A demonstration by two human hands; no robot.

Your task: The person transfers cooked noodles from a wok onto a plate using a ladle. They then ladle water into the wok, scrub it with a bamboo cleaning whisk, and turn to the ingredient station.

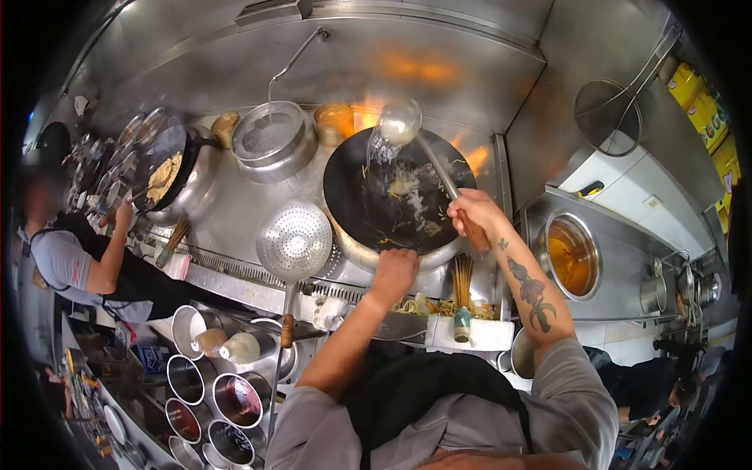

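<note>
My right hand (476,210) is closed round the wooden handle of a ladle (399,121). The ladle's bowl is tilted over the far rim of a black wok (352,204), and clear liquid pours from it into the wok. Pale shreds of food (406,186) and steam show inside. My left hand (395,270) is closed at the wok's near rim, its fingertips over the edge. Flames (365,117) rise behind the wok and at its right side.
A perforated skimmer (294,239) lies left of the wok, near a lidded pot (270,141). A bamboo brush (462,301) rests at the front edge. At right stands a bowl of orange liquid (572,254). A co-worker (86,258) handles another wok (186,168) at left.
</note>
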